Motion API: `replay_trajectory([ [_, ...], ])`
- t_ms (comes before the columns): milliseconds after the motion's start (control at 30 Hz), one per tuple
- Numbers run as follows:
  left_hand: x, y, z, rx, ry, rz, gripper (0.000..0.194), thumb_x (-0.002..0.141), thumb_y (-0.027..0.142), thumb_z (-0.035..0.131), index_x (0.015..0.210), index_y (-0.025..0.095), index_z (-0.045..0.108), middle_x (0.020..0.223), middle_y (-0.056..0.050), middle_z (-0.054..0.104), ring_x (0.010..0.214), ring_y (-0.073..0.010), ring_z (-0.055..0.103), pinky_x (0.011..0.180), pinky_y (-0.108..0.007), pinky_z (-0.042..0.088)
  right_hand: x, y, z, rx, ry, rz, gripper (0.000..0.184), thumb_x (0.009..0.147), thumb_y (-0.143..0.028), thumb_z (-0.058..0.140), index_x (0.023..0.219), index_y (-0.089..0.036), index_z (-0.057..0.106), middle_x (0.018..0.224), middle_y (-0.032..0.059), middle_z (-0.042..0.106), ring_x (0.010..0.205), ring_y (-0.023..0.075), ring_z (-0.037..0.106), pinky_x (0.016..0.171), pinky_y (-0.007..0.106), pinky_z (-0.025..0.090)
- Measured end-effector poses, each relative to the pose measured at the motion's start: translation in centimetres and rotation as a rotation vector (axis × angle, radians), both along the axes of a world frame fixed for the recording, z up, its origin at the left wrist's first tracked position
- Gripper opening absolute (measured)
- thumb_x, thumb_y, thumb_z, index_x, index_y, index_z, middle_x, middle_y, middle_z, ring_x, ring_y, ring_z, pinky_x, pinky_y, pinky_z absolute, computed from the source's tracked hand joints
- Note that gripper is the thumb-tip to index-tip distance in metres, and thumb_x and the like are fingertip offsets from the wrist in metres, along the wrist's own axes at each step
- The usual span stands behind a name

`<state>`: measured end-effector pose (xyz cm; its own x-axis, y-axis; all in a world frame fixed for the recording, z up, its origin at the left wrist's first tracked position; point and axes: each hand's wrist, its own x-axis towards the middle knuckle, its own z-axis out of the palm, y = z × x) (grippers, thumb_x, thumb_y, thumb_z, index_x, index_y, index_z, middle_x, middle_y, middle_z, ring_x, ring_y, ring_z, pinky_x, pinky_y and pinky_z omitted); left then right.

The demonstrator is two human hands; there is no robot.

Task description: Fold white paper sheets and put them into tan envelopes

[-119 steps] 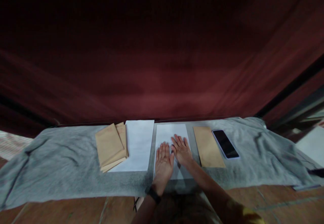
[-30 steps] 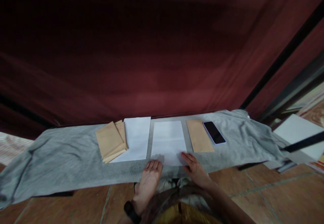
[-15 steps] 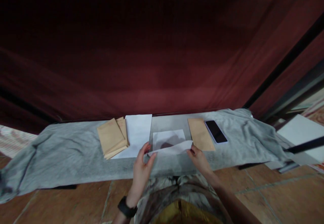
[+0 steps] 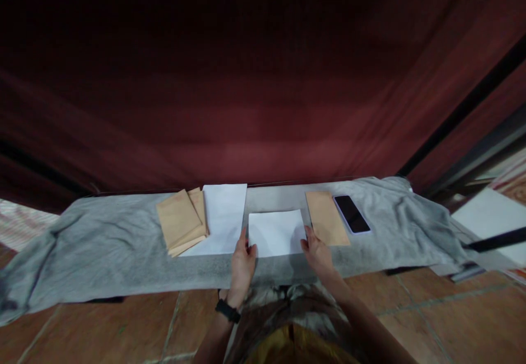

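A white sheet of paper [image 4: 275, 232], doubled over, lies on the grey cloth in front of me. My left hand [image 4: 243, 260] grips its near left corner, thumb on the edge and fingers alongside. At the near right corner, my right hand [image 4: 318, 251] has hold of the same sheet between thumb and fingers. Left of it is flat white paper [image 4: 225, 210], partly under a pile of brown envelopes [image 4: 181, 221]. A single brown envelope [image 4: 326, 219] rests close beyond my right hand.
A phone [image 4: 352, 214] with a pale purple edge lies right of the single envelope. The grey cloth [image 4: 107, 254] covers a long narrow surface. Behind it rises a dark red panel [image 4: 263, 106]. Tiled floor [image 4: 135, 325] shows below the front edge.
The near flap of the white sheet, raised before, has come down flat over the far part. My left hand has turned and moved slightly right; both hands are at the sheet's sides.
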<state>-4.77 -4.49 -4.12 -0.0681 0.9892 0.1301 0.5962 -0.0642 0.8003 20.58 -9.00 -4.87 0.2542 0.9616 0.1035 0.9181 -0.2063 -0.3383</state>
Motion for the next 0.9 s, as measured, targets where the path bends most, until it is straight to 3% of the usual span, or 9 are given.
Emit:
replay_trajectory([
  [167, 0.4, -0.5, 0.2, 0.071, 0.265, -0.010, 0.050, 0.092, 0.018, 0.049, 0.141, 0.018, 0.057, 0.123, -0.013, 0.067, 0.105, -0.0246, 0.069, 0.094, -0.039, 0.057, -0.3, 0.0, -0.2, 0.002, -0.053, 0.027, 0.045, 0.102, -0.023, 0.042, 0.145, -0.015, 0.050, 0.113, 0.0163, 0.076, 0.098, 0.0267, 0.075, 0.082, 0.034, 0.056],
  [400, 2.0, -1.9, 1.8, 0.194, 0.663, -0.170, 0.052, 0.095, 0.011, 0.040, 0.145, 0.019, 0.055, 0.145, -0.015, 0.058, 0.133, -0.0294, 0.055, 0.110, -0.048, 0.047, -0.5, -0.1, -0.7, 0.030, -0.122, 0.061, 0.041, 0.103, -0.024, 0.037, 0.137, -0.020, 0.059, 0.113, 0.0141, 0.075, 0.099, 0.0241, 0.073, 0.085, 0.033, 0.055],
  [567, 4.5, -1.4, 0.3, 0.252, 0.675, -0.302, 0.053, 0.102, 0.029, 0.042, 0.155, 0.023, 0.042, 0.164, -0.011, 0.040, 0.153, -0.0292, 0.032, 0.121, -0.054, 0.036, -0.6, -0.3, -0.7, 0.072, -0.140, 0.044, 0.041, 0.102, -0.024, 0.039, 0.136, -0.019, 0.061, 0.113, 0.0155, 0.072, 0.102, 0.0272, 0.070, 0.090, 0.038, 0.053],
  [667, 5.3, -1.3, -1.0, 0.221, 0.706, -0.329, 0.053, 0.104, 0.034, 0.039, 0.155, 0.021, 0.042, 0.164, -0.012, 0.039, 0.154, -0.0302, 0.031, 0.122, -0.056, 0.032, -1.0, -0.1, -0.1, 0.098, -0.117, 0.051, 0.042, 0.101, -0.025, 0.041, 0.136, -0.015, 0.061, 0.122, 0.0197, 0.069, 0.113, 0.0329, 0.065, 0.099, 0.047, 0.050],
  [800, 5.3, -1.4, -1.7, 0.192, 0.746, -0.337, 0.054, 0.104, 0.031, 0.037, 0.157, 0.018, 0.039, 0.165, -0.014, 0.035, 0.154, -0.0302, 0.029, 0.124, -0.056, 0.028, -3.3, 0.5, 0.5, 0.178, -0.048, 0.262, 0.048, 0.104, -0.029, 0.040, 0.148, -0.014, 0.052, 0.149, 0.0168, 0.056, 0.137, 0.0298, 0.052, 0.113, 0.047, 0.043],
  [900, 5.1, -1.4, -1.8, 0.184, 0.772, -0.356, 0.056, 0.102, 0.021, 0.035, 0.158, 0.017, 0.036, 0.166, -0.014, 0.033, 0.155, -0.0289, 0.027, 0.124, -0.056, 0.027, -5.3, 0.8, 0.2, 0.181, -0.051, 0.397, 0.051, 0.105, -0.026, 0.040, 0.155, -0.017, 0.043, 0.158, 0.0121, 0.047, 0.147, 0.0249, 0.042, 0.120, 0.047, 0.037],
])
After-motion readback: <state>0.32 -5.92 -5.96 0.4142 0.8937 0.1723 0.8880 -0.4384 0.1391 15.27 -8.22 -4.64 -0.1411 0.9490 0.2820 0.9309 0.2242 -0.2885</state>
